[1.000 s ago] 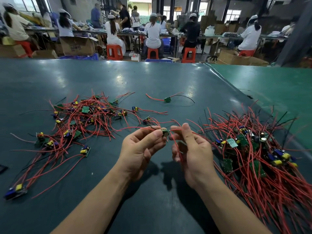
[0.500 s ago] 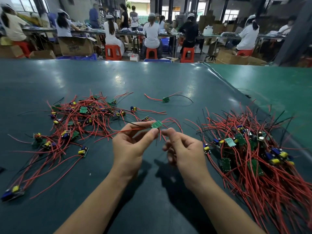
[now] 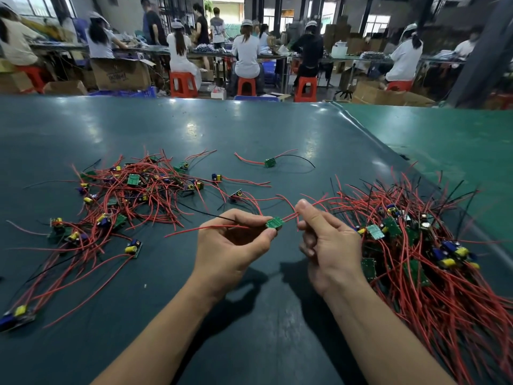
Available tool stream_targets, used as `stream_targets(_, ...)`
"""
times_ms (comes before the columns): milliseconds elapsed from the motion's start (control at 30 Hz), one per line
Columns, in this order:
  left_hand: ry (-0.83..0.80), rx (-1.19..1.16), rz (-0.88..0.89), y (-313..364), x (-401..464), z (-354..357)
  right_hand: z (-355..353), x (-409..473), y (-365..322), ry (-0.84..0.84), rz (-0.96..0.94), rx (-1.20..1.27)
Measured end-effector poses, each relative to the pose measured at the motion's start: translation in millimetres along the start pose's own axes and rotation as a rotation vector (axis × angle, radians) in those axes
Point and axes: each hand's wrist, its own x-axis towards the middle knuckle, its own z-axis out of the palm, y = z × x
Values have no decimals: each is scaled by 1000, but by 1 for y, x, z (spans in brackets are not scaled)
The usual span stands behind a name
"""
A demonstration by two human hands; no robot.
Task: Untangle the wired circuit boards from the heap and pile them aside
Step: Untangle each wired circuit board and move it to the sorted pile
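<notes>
Dark teal table [image 3: 249, 134]: loose spread of red-wired boards [image 3: 133, 195] at left, dense tangled heap [image 3: 416, 245] at right, single wired board [image 3: 269, 162] alone at far centre.

Table mat [image 3: 249, 129]: a smooth, dark teal sheet, looking like rubber or vinyl, is throwing back soft glossy patches of ceiling light. Beyond the mat's right edge, a brighter green surface [image 3: 455, 140] is showing a duller, scuffed finish. Left of the mat's centre, red wires [image 3: 155, 198] in smooth plastic insulation are lying with green circuit boards [image 3: 133, 179] of faint sheen. Beyond the mat's far edge, matt brown cardboard boxes [image 3: 120, 75] and glossy red plastic stools [image 3: 183, 84] are standing.
</notes>
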Motion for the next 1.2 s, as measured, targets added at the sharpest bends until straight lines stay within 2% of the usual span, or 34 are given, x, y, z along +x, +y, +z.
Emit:
stream_targets(100, -11, -8, 13, 1, -1, 0, -6, 9, -5, 130, -80, 39)
stream_targets(200, -14, 0, 48, 2, -3, 1, -8, 12, -5, 215, -263, -140)
stream_targets(300, -43, 16, 84, 4, -5, 0, -8, 11, -6, 213, -395, -249)
stream_targets(500, -23, 12, 47, 6, -3, -2, -12, 14, 0, 133, -366, -237)
stream_targets(667, -38, 22, 70, 5, -4, 0, -16, 23, 6, 146, -381, -327)
stream_targets(767, -52, 35, 74, 4, -5, 0, -18, 28, 7, 146, -338, -294)
stream_targets(967, -37, 1, 74, 6, -2, -4, -20, 30, -1, 204, -386, -171)
stream_targets(1200, -73, 39, 65, 5, -8, 2, -21, 31, 2, 319, -506, -285)
